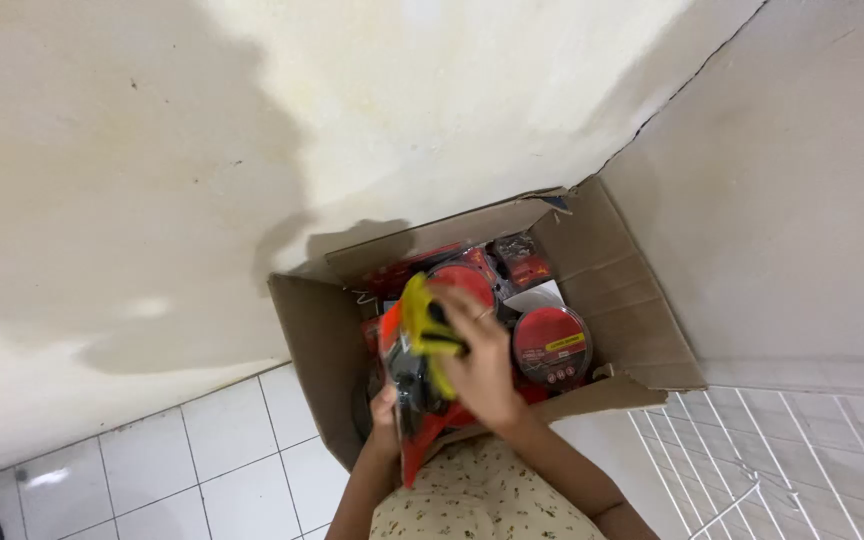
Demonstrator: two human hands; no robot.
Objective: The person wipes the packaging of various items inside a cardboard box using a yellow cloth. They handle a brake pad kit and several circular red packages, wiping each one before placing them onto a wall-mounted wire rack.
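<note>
Over the open cardboard box (612, 270) in the corner, I have both hands on a red blister pack (414, 420). My right hand (482, 365) lies across the front of the pack, fingers curled and pressed together around a yellow and black tool (422, 325) sealed in it, with a ring showing on one finger. My left hand (384, 410) is mostly hidden behind the pack; I see only its edge gripping the near left side, and I cannot tell how its fingers lie. The pack stands roughly upright, tilted a little, its lower point hanging near my flowered shirt (482, 495).

Inside the box, to the right of my hands, sits a round red reel (550, 345) with a yellow label, just beside the pack. Farther back lie more red packages (522, 260), packed close, with a white sheet (537, 297) between them and the reel. The box flaps stand open on all sides, the right one leaning toward the wall.

Pale stained walls (152, 180) meet behind the box. White floor tiles (222, 460) show at near left, and a white wire rack (752, 460) at near right.
</note>
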